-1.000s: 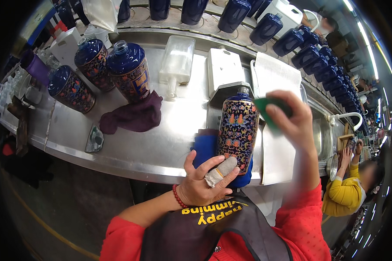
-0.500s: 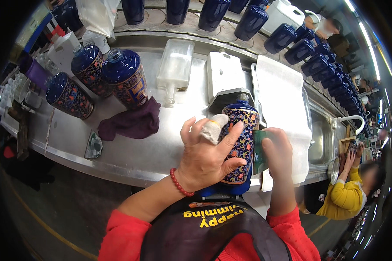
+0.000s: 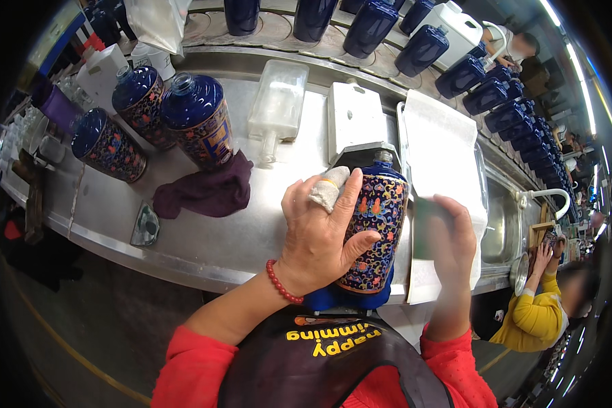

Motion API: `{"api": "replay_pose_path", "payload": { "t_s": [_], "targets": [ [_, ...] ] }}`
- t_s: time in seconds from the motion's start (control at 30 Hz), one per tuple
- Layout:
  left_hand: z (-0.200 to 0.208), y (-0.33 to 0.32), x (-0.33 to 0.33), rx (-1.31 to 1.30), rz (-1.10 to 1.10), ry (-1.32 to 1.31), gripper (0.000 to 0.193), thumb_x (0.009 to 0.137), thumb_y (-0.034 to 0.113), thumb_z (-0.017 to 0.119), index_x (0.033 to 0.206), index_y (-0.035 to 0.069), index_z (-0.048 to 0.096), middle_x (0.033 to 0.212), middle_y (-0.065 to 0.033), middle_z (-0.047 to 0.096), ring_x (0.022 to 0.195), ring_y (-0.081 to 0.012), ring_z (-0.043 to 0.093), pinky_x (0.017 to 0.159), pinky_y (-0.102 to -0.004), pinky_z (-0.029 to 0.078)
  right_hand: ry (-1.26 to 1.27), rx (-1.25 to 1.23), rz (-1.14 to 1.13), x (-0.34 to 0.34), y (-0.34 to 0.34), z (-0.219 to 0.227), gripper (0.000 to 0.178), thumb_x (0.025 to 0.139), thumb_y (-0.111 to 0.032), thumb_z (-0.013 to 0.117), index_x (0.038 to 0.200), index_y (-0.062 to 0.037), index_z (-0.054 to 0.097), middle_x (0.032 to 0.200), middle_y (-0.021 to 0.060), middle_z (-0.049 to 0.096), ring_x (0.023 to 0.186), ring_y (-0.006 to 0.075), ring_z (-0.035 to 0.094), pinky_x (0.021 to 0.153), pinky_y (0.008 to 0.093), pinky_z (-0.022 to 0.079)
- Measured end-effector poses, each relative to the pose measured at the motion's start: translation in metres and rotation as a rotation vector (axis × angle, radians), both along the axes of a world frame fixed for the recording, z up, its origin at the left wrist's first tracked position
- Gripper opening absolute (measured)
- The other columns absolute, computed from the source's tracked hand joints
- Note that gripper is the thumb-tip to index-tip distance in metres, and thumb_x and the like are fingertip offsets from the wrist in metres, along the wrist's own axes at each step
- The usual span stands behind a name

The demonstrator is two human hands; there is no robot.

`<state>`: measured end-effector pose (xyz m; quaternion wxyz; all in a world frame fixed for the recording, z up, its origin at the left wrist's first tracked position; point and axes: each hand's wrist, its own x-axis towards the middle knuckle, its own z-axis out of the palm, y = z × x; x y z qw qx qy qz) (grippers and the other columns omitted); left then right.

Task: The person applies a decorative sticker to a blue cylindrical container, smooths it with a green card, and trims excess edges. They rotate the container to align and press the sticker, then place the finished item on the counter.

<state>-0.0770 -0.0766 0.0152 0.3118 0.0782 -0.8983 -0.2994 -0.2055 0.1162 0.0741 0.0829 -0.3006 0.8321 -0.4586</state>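
Observation:
A dark blue glass bottle (image 3: 377,234) with a colourful floral wrap stands tilted toward me at the counter's front edge, on a blue support (image 3: 353,299). My left hand (image 3: 316,238) grips its left side, thumb and index finger laid along the wrap. One finger of that hand wears a whitish cloth cover (image 3: 328,194). Just right of the bottle, and apart from it, my right hand (image 3: 455,238) pinches a flat green scraper (image 3: 430,228), both smeared by motion. Behind the bottle's neck sits a dark angular holder (image 3: 343,155).
Several patterned bottles (image 3: 194,122) and a purple cloth (image 3: 207,187) occupy the left counter. A clear bottle (image 3: 279,95), white block (image 3: 355,115) and white paper sheet (image 3: 442,149) lie beyond. Plain blue bottles (image 3: 370,27) line a conveyor. A sink (image 3: 500,224) and a co-worker (image 3: 537,306) are right.
My right hand has drawn the green scraper rightward, off the bottle's side. The bottle has turned slightly beneath my left hand. Plain bottles on the conveyor have shifted right.

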Motion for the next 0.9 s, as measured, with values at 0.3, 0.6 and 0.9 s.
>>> {"api": "replay_pose_path", "payload": {
  "t_s": [0.3,0.6,0.9],
  "targets": [
    [-0.006,0.003,-0.004,0.087,-0.065,-0.016,0.082,0.1,0.064,0.047,0.15,-0.001,0.046,0.138,-0.0231,0.056,0.128,-0.0416,0.047,0.115,-0.0544,0.024,0.669,0.293,0.422,-0.016,-0.026,-0.001,0.06,0.082,0.014,0.06,0.139,-0.0042,0.06,0.143,0.0228,0.055,0.123,0.0413,0.057,0.102,0.0458,0.051],
    [-0.005,0.003,-0.008,0.079,-0.065,-0.002,0.084,0.099,0.063,0.048,0.15,-0.004,0.044,0.132,-0.0221,0.058,0.124,-0.0383,0.052,0.113,-0.0559,0.026,0.685,0.355,0.461,-0.017,-0.038,0.01,0.062,0.078,0.009,0.062,0.138,-0.0081,0.061,0.137,0.0209,0.055,0.118,0.0411,0.056,0.099,0.0472,0.051],
    [-0.006,0.005,-0.007,0.084,-0.074,0.012,0.084,0.099,0.062,0.049,0.149,-0.005,0.044,0.135,-0.0243,0.057,0.126,-0.0388,0.052,0.114,-0.0565,0.025,0.678,0.381,0.454,-0.012,-0.043,0.016,0.061,0.079,0.007,0.062,0.138,-0.0082,0.061,0.131,0.0212,0.056,0.116,0.0408,0.056,0.099,0.0483,0.051]
  ]
}}
